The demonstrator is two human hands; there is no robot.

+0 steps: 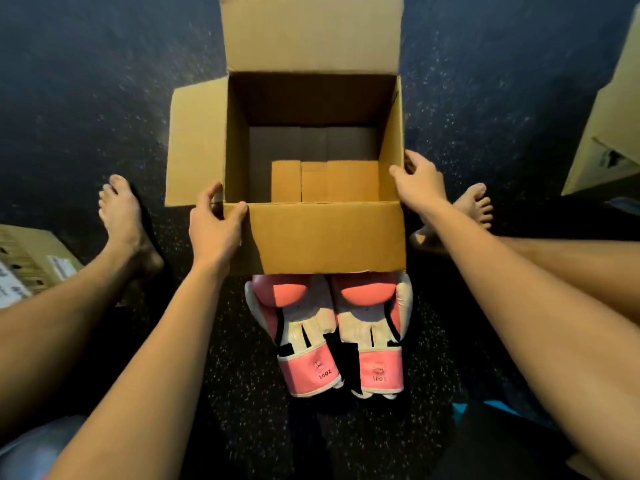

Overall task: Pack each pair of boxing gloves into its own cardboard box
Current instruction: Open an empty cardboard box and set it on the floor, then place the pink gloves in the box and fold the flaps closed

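Note:
An open cardboard box point(325, 237) sits on the dark floor in front of me, flaps spread, with nothing inside. My left hand point(214, 230) grips its near left corner, thumb over the front rim. My right hand point(420, 181) grips the right wall's top edge. A pair of pink and white boxing gloves point(327, 337) lies side by side on the floor just below the box, cuffs marked 10oz toward me; the box's front flap hides their fingertips.
My bare left foot point(126, 223) and right foot point(474, 206) rest on the speckled floor on either side of the box. Another cardboard box point(609, 133) stands at the right edge. A labelled carton point(31, 261) sits at the left edge.

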